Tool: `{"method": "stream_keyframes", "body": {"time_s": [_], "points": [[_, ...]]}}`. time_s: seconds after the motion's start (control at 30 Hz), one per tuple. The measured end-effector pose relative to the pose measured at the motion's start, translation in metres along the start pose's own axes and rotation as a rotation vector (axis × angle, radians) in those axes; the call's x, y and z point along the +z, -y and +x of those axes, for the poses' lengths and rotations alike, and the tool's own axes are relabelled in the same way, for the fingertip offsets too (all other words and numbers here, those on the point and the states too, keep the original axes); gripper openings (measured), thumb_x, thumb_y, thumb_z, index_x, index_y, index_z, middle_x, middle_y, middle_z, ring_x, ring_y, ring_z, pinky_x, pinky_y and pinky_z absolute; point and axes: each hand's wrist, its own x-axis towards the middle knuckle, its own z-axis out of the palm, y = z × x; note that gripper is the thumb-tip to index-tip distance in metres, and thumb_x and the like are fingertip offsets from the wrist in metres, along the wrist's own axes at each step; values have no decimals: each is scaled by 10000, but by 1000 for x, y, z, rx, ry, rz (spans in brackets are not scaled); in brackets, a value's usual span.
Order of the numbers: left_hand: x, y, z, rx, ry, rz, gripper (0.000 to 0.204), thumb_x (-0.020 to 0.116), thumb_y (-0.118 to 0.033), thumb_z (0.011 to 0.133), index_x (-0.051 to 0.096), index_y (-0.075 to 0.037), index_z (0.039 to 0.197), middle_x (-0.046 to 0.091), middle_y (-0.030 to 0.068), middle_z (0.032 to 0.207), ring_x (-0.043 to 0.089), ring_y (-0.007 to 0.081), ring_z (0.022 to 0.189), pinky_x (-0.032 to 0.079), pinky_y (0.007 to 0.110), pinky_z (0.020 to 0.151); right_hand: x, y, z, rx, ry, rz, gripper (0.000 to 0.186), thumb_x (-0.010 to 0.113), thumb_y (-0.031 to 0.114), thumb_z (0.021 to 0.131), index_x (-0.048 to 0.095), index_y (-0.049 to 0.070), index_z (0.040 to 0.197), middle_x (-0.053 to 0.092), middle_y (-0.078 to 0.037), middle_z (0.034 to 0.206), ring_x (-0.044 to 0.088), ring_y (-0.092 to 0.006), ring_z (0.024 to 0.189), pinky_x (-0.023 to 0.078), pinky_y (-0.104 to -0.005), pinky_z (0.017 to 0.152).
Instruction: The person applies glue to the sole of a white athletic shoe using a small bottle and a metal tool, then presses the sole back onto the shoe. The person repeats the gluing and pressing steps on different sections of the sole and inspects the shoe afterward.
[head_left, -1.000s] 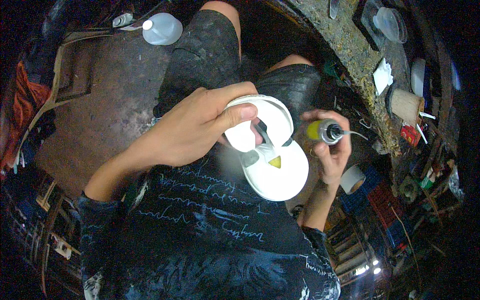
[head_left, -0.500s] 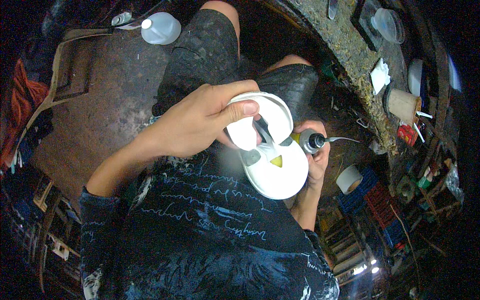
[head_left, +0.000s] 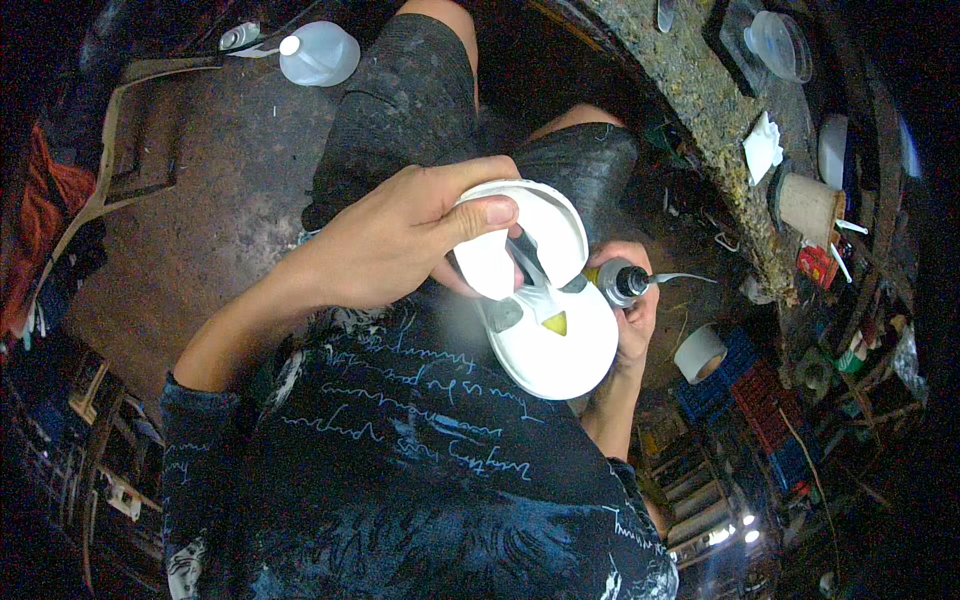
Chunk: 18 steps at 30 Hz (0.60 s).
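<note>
A white, two-lobed piece shaped like a shoe sole [head_left: 560, 355] is held up in front of my chest. It has dark grey patches at its narrow middle and a small yellow-green triangle on the lower lobe. My left hand [head_left: 400, 235] is closed around the upper lobe, thumb on top and other fingers underneath. Just right of the piece, my right hand [head_left: 638, 320] grips a bottle [head_left: 625, 284] with a black cap and a thin, pale curved nozzle pointing right. Part of the bottle and some right fingers are hidden behind the white piece.
A rough-edged bench [head_left: 700, 110] runs along the upper right, bearing a clear round lid [head_left: 780, 48] and a beige container [head_left: 810, 210]. A translucent jug [head_left: 322, 54] stands on the floor at upper left. A white tape roll [head_left: 699, 355] and blue and red crates [head_left: 757, 405] lie right.
Almost nothing differs. The view has shifted slightly, while both hands keep the same hold on the white piece and the bottle.
</note>
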Motion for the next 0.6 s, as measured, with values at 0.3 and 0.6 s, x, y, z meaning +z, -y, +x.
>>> {"method": "stream_keyframes", "body": {"time_s": [0.3,0.6], "points": [[10,0,-12,73,-54,277,239,547,-232,1126,639,-23,1198,752,185,1031,779,268,869,578,377,735,25,15,51,-164,-134,330,719,812,458,945,538,-24,1402,699,-175,1202,716,-342,1089,567,-498,1006],[27,0,-28,288,-163,381,199,574,-130,1093,648,-20,1240,786,214,999,783,395,979,588,412,801,34,117,206,-534,-472,-324,413,849,146,930,694,-5,1282,769,-84,1088,707,-148,961,558,-307,911]]}}
